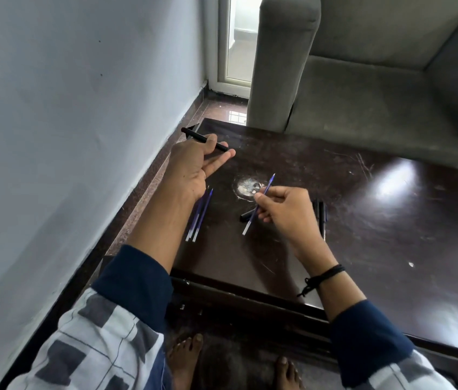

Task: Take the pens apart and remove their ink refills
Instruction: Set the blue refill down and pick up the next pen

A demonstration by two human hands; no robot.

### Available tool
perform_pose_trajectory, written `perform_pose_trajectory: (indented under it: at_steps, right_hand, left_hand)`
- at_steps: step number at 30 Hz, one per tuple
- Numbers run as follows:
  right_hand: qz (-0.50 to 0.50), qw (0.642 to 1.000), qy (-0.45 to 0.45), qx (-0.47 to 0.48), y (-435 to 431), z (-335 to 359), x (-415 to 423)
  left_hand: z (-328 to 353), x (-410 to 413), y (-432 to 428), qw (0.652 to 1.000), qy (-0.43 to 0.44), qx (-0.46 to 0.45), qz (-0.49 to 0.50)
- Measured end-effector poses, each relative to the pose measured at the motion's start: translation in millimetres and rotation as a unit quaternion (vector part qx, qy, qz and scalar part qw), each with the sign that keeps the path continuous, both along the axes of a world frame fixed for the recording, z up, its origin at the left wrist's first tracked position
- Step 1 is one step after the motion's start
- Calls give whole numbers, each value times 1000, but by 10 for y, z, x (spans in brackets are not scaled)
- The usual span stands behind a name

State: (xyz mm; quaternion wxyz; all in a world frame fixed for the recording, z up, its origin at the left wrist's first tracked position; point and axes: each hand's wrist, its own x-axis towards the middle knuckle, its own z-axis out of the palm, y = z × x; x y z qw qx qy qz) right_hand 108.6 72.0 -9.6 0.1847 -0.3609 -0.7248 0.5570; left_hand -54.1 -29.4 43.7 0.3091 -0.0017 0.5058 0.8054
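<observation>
Pen parts are spread over the dark brown glossy wooden table (363, 220) in the middle of the frame. Your left hand (194, 164), left of centre, holds a slim black plastic pen barrel (194, 135). The thumb presses it against loosely bent fingers, and the barrel points toward the upper left, over the table's far left corner. Your right hand (281, 209), just right of centre, pinches a thin blue ink refill (249, 222) between thumb and forefinger, with the other fingers curled beneath. The refill slants from its tip at the upper right down to its pale end at the lower left; whether that end touches the table cannot be told. A short black pen piece (246, 216) lies on the table just below those fingers, crossing behind the refill. Two more blue refills (198, 220) lie side by side on the table under your left wrist, their upper ends hidden by it. Right of your right hand, several black pens (320, 215) lie close together, partly hidden behind it. A round whitish worn patch (246, 187) marks the table between your hands. A black cord band (329, 274) circles your right wrist. A grey upholstered sofa (363, 94) fills the upper right, a pale wall (67, 108) fills the left, and your bare feet (185, 356) show at the bottom.
</observation>
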Motion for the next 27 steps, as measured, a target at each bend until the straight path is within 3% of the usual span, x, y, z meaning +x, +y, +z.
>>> perform_pose_trajectory:
  at_steps: [9, 27]
  right_hand:
    - [68, 986, -108, 103, -555, -58, -348]
    - [45, 985, -133, 99, -545, -62, -318]
  left_hand:
    - [-11, 13, -19, 1000, -2, 5, -3]
    - [-48, 0, -57, 1000, -1, 3, -8]
